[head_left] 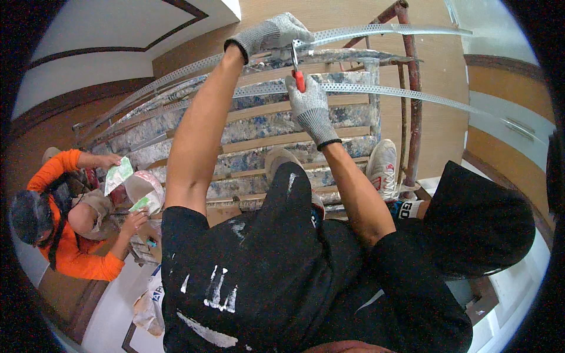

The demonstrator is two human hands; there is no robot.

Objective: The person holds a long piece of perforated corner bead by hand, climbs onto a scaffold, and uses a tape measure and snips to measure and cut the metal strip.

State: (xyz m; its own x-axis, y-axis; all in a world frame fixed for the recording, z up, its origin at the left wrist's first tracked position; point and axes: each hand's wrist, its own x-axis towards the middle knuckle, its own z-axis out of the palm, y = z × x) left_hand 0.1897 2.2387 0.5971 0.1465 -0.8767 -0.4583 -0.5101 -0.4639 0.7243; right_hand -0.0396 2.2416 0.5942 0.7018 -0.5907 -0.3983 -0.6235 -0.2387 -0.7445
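My left hand [273, 32], in a grey knit glove with a black cuff, grips a long perforated metal strip [376, 29] at the top of the view. Gloved the same way, my right hand [309, 109] is closed around red-handled snips [299, 81]. The blades point up and meet the strip's edge just right of my left fingers; whether they bite into it I cannot tell. A second perforated strip [400, 93] runs across behind my right hand, roughly along the first.
Under me are paint-spattered scaffold planks [259, 132] with gaps between them. A rusty pipe frame [414, 112] rises at their right end. At left, below, a person in orange sleeves [97, 265] holds a green-and-white piece [119, 175] beside a white bucket [147, 187].
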